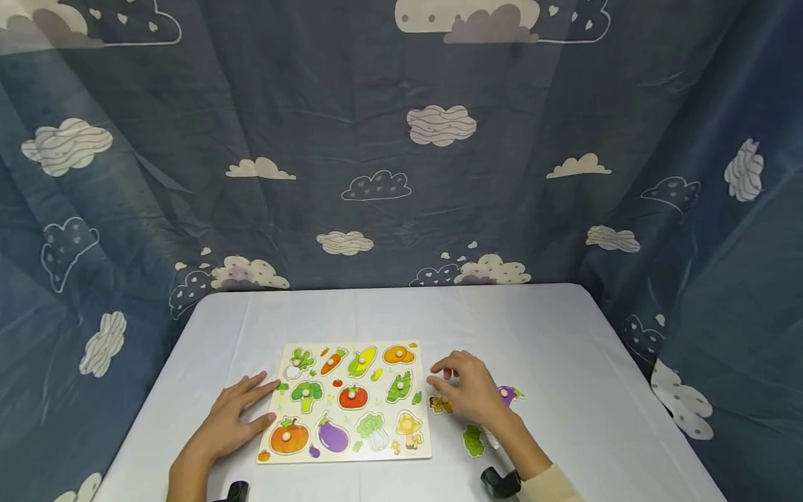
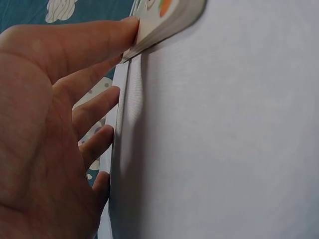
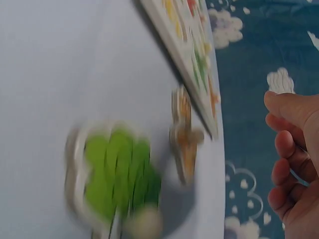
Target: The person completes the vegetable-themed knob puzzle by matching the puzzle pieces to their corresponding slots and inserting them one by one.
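Note:
A wooden vegetable puzzle board [image 1: 320,411] lies flat on the white table. My left hand [image 1: 235,422] rests at its left edge with spread fingers; in the left wrist view the thumb [image 2: 99,42] touches the board's rim. My right hand [image 1: 467,387] hovers just right of the board, fingers loosely bent, nothing held. Below it are a brown-yellow piece [image 1: 440,404] and, partly behind the forearm, a purple eggplant piece [image 1: 509,394]. Nearer me lies a green leafy vegetable piece [image 1: 475,440], blurred in the right wrist view, where its round knob [image 3: 144,223] shows.
Several vegetables on the board, such as the tomato [image 1: 353,397] and broccoli [image 1: 307,394], bear small knobs. White cloth [image 1: 502,314] covers the table. A dark blue cloud-patterned curtain [image 1: 376,139] surrounds its back and sides. Black wrist devices [image 1: 500,482] show at the bottom.

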The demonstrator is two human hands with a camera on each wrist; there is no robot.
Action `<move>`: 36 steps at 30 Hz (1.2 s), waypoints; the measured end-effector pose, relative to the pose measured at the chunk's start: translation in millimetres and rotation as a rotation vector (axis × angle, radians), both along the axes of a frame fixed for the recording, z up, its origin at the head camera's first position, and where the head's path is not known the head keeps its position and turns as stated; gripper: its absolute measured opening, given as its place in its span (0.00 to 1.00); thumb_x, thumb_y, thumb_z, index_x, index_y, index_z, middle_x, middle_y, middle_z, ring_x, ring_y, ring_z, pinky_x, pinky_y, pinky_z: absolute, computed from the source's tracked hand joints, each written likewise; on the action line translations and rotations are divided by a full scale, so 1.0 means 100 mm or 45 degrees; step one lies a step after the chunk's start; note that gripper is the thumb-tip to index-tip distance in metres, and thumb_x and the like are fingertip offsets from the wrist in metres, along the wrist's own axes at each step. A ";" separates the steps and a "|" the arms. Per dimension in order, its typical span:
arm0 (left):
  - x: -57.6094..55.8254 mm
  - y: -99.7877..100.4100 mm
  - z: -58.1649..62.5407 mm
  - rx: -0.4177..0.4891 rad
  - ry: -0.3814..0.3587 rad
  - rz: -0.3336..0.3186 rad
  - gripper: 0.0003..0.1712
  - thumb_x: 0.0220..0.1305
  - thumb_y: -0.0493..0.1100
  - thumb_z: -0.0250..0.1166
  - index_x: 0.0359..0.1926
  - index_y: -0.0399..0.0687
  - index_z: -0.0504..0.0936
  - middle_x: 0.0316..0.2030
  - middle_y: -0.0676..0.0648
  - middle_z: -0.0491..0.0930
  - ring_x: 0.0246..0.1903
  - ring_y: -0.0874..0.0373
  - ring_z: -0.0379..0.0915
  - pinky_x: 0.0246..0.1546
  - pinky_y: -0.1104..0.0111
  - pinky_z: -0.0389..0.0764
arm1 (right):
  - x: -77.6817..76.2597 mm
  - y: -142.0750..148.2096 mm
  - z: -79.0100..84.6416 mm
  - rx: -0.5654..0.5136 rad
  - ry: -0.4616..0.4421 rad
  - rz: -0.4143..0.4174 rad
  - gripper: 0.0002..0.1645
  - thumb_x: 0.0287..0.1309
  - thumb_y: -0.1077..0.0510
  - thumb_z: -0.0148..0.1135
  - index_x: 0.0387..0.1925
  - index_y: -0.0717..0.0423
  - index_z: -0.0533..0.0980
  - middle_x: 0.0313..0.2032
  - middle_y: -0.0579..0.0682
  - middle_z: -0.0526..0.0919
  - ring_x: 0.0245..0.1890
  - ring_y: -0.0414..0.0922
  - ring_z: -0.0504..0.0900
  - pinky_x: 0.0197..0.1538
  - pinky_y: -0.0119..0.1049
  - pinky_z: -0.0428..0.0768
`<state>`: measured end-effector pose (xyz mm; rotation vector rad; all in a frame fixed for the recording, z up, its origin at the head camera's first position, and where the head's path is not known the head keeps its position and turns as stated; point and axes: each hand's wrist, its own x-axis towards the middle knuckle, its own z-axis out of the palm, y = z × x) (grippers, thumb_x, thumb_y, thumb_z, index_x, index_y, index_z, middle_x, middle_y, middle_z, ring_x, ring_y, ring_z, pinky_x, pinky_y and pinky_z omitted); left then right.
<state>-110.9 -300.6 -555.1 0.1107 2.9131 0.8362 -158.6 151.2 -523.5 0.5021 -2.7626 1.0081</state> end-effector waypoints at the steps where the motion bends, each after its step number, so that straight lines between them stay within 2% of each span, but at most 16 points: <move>1: 0.00 0.00 0.00 -0.005 -0.001 0.001 0.37 0.59 0.61 0.71 0.69 0.59 0.78 0.75 0.40 0.66 0.76 0.31 0.51 0.70 0.25 0.53 | 0.01 0.06 0.01 0.005 -0.012 -0.026 0.08 0.55 0.54 0.79 0.36 0.48 0.88 0.24 0.34 0.73 0.31 0.41 0.72 0.34 0.29 0.71; 6: 0.01 0.00 0.01 -0.002 0.005 -0.006 0.36 0.60 0.60 0.71 0.69 0.59 0.78 0.75 0.40 0.66 0.76 0.31 0.52 0.68 0.25 0.56 | 0.03 0.34 -0.01 0.046 0.003 -0.115 0.10 0.54 0.54 0.80 0.37 0.51 0.88 0.24 0.36 0.73 0.31 0.41 0.72 0.33 0.30 0.70; 12: 0.00 -0.01 0.00 -0.002 -0.002 -0.013 0.36 0.61 0.60 0.71 0.70 0.60 0.77 0.76 0.41 0.65 0.76 0.31 0.51 0.69 0.25 0.56 | 0.08 0.66 -0.08 0.100 0.066 -0.206 0.08 0.53 0.55 0.80 0.34 0.50 0.88 0.22 0.37 0.72 0.28 0.40 0.70 0.30 0.29 0.68; 17: 0.00 -0.02 -0.02 -0.002 -0.005 -0.007 0.36 0.61 0.60 0.71 0.70 0.61 0.77 0.76 0.41 0.65 0.77 0.31 0.50 0.69 0.25 0.54 | 0.14 0.85 -0.13 0.115 0.053 -0.289 0.08 0.53 0.55 0.80 0.33 0.52 0.88 0.21 0.39 0.71 0.25 0.38 0.67 0.27 0.29 0.66; 27: -0.01 -0.01 -0.02 0.014 0.023 -0.010 0.36 0.59 0.58 0.72 0.69 0.59 0.79 0.75 0.40 0.66 0.76 0.29 0.51 0.73 0.28 0.49 | 0.18 1.06 -0.22 0.142 0.038 -0.381 0.12 0.51 0.52 0.81 0.31 0.53 0.87 0.21 0.41 0.70 0.25 0.39 0.66 0.28 0.29 0.64; 36: 0.00 -0.02 -0.03 -0.008 0.028 -0.011 0.37 0.60 0.61 0.71 0.69 0.60 0.78 0.76 0.41 0.66 0.76 0.31 0.52 0.68 0.25 0.57 | 0.19 1.13 -0.28 0.154 -0.036 -0.387 0.13 0.51 0.49 0.81 0.31 0.53 0.87 0.22 0.43 0.73 0.24 0.38 0.68 0.27 0.29 0.66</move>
